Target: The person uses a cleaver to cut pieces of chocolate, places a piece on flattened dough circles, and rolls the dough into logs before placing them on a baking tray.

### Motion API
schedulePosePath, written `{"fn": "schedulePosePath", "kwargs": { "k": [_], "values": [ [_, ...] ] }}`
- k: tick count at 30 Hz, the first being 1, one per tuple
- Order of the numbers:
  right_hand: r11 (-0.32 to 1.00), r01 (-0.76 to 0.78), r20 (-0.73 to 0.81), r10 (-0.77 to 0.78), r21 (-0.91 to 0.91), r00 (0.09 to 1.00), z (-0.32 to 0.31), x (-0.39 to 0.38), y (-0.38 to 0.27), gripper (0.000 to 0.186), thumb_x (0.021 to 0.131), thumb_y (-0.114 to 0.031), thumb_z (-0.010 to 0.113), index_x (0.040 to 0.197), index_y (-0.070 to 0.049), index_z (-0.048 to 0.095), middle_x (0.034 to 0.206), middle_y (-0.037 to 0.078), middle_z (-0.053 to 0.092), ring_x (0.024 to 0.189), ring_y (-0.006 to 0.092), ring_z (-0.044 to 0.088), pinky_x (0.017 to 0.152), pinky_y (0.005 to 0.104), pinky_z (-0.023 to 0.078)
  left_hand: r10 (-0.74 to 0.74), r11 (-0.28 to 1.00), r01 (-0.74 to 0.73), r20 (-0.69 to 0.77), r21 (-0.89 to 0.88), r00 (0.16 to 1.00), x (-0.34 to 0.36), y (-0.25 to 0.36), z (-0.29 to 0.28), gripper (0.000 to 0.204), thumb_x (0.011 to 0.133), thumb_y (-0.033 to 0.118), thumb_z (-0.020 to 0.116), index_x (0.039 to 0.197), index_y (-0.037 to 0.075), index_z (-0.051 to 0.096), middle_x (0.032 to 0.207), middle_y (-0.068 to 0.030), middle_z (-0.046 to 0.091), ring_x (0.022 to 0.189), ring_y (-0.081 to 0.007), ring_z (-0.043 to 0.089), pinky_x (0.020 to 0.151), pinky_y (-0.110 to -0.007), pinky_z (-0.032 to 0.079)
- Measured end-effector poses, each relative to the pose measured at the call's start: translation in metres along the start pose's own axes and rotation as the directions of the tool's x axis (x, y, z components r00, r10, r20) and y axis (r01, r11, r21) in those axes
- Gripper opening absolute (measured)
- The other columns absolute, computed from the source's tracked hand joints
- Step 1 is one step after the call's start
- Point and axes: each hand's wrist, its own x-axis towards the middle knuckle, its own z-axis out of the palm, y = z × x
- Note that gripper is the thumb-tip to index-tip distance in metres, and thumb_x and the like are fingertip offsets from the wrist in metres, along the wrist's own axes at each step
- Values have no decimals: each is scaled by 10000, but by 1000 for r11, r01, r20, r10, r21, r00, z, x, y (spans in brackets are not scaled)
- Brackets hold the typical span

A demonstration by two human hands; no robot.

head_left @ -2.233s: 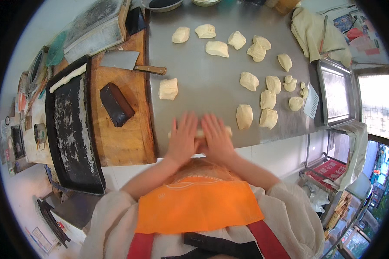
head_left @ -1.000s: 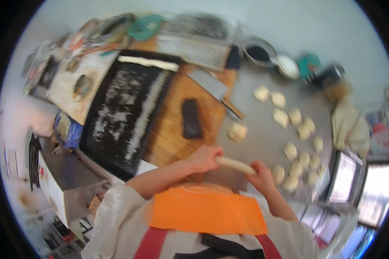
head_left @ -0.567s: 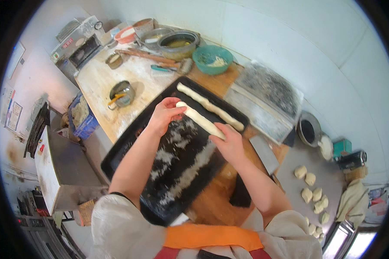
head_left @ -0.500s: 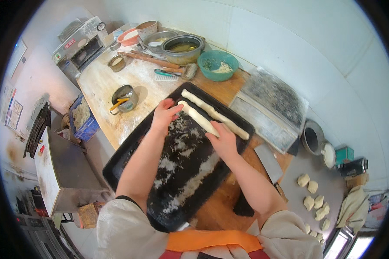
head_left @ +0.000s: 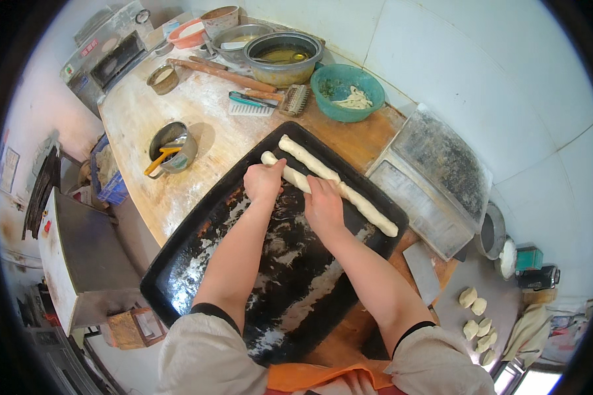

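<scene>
A large black baking tray [head_left: 197, 240] lies on the worktable under both my forearms. Along its far right side rests one long rope of pale dough [head_left: 369, 209]. A shorter dough rope [head_left: 296, 178] runs beside it, close to its left. My left hand [head_left: 265, 181] is closed around this shorter rope near its far end, leaving the tip sticking out. Just nearer, my right hand [head_left: 324, 205] has its fingers curled over the near part, hiding that end.
Beyond the tray stand a green bowl [head_left: 347, 92], a pot of liquid [head_left: 283, 56] and a rolling pin [head_left: 224, 74]. To the left is a metal cup [head_left: 181, 155] with a yellow-handled tool. A metal box [head_left: 435, 178], a scraper blade [head_left: 422, 271] and several dough pieces [head_left: 471, 329] are at right.
My hands have come closer together on the shorter rope. The left one has wrapped round it, and the right has slid toward the left. The view has shifted a little.
</scene>
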Motion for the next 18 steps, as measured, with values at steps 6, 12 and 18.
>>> {"fn": "schedulePosePath", "kwargs": {
  "k": [6,12,18],
  "values": [
    [998,-3,32,1,59,999,-5,-4,-9,513,807,-3,712,1294,39,557,1204,191,640,1164,362,571,1015,433,475,287,908,-228,-128,351,949,6,-5,-4,544,822,581,750,801,39,783,733,-153,733,737,-341,733,713,-428,574],
    [988,-131,37,128,85,991,-21,-25,-13,494,805,-2,712,1274,30,560,1247,207,625,1165,379,577,998,438,497,912,374,-812,-22,448,409,10,-30,-15,358,954,207,648,1236,-13,650,1295,-195,644,1222,-362,591,996,-442,503],
    [971,-150,-151,180,186,972,-56,-45,-2,472,771,-16,750,1221,-7,607,1240,176,644,1130,379,605,953,437,527,933,320,-876,39,361,357,-9,-15,4,398,924,127,670,1296,-4,620,1333,-197,624,1281,-395,547,1085,-460,443]
  ]
}}
